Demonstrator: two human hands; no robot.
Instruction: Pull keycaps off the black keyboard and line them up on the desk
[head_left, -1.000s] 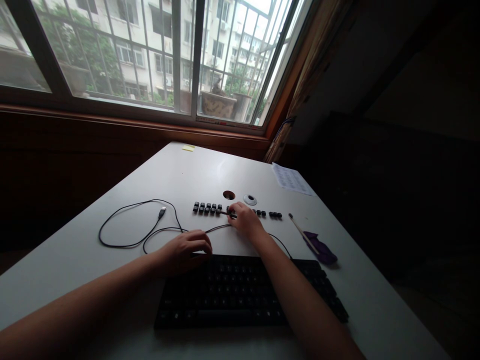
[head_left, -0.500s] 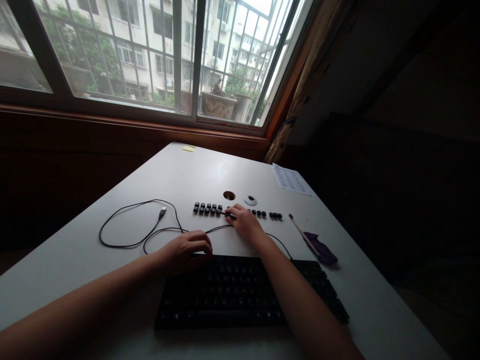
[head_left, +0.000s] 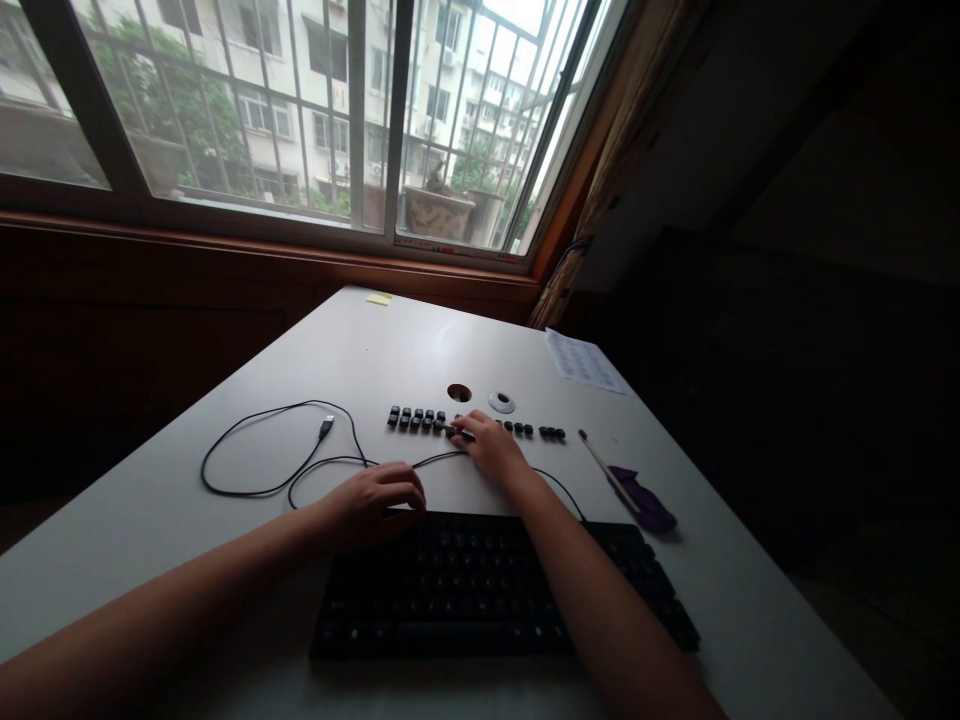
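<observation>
Head view, right hand point(head_left: 486, 442) pinching slim dark tool point(head_left: 468, 436) among loose keycaps point(head_left: 416, 422), left hand point(head_left: 379, 495) curled at black keyboard point(head_left: 472, 580), its grip unclear.

We can read no word, number or brand for certain. On the black keyboard point(head_left: 465, 580) we see pale key legends, too small and dim to make out. The sheet of paper point(head_left: 587, 360) at the far right edge of the desk point(head_left: 405, 350) carries rows of print that we cannot decipher. Along the lower window frame point(head_left: 450, 250) we notice red and dark marks, equally illegible.
</observation>
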